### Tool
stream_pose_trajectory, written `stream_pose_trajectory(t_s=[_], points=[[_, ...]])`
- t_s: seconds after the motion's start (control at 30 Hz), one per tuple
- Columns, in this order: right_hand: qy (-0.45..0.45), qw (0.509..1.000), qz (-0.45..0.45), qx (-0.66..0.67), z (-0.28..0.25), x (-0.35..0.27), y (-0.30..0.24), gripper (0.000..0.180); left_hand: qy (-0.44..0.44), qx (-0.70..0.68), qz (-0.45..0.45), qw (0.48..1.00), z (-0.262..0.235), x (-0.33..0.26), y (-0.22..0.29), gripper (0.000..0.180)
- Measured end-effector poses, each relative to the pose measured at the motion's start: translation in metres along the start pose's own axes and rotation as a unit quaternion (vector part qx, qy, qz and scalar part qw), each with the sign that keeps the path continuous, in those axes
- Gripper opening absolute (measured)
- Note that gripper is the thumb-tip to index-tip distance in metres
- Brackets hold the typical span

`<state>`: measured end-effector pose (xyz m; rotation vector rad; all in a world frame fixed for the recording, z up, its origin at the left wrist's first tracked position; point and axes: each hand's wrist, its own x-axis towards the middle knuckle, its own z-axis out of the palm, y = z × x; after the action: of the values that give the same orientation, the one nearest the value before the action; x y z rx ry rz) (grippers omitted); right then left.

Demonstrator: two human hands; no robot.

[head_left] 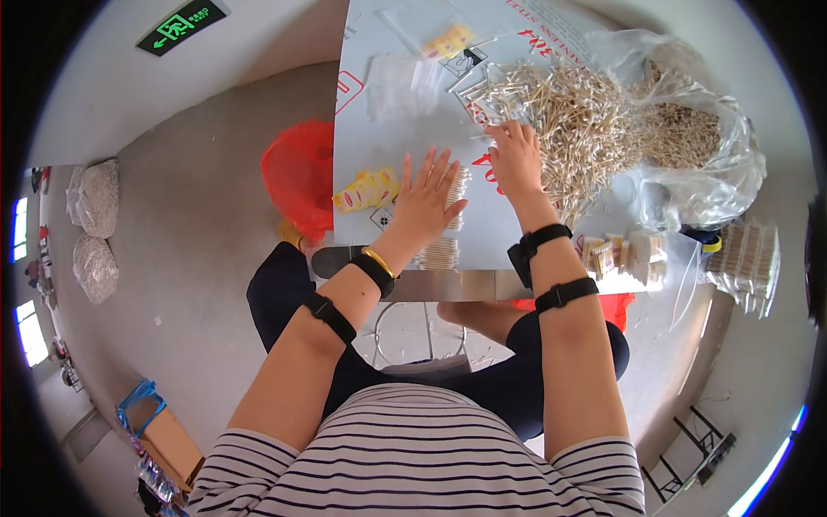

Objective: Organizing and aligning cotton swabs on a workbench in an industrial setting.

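A big loose heap of cotton swabs [573, 112] covers the right half of the table. At the heap's left edge my right hand [517, 159] has its fingers curled and drawn together, with a thin pale cotton swab [479, 135] at the fingertips. My left hand [424, 205] lies flat with its fingers stretched out, its fingertips and thumb against a neat row of cotton swabs [457, 207]. Another lined-up stack of swabs [439, 255] sits below it at the table's front edge. Yellow printed labels [366, 190] lie left of my left hand.
Clear plastic bags [405, 86] lie farther back, near a bag with yellow labels [448, 41]. A large open plastic bag of swabs [689, 133] stands at the right. Packed swab bundles [629, 256] rest at the front right corner. A red bag [301, 177] hangs by the table's left edge.
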<state>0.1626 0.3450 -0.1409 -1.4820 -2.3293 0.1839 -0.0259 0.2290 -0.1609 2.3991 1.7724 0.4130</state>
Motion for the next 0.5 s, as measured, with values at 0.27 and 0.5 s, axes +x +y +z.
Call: stream_pose_trajectory(t_s=[0.27, 0.5], points=[[-0.070, 0.996, -0.020, -0.054, 0.011, 0.056, 0.014, 0.013, -0.032, -0.011, -0.026, 0.999, -0.002, -0.002, -0.005, 0.068], [-0.134, 0.990, -0.039, 0.007, 0.025, 0.047, -0.013, 0.015, 0.004, -0.026, -0.034, 0.999, -0.004, 0.015, -0.015, 0.069]])
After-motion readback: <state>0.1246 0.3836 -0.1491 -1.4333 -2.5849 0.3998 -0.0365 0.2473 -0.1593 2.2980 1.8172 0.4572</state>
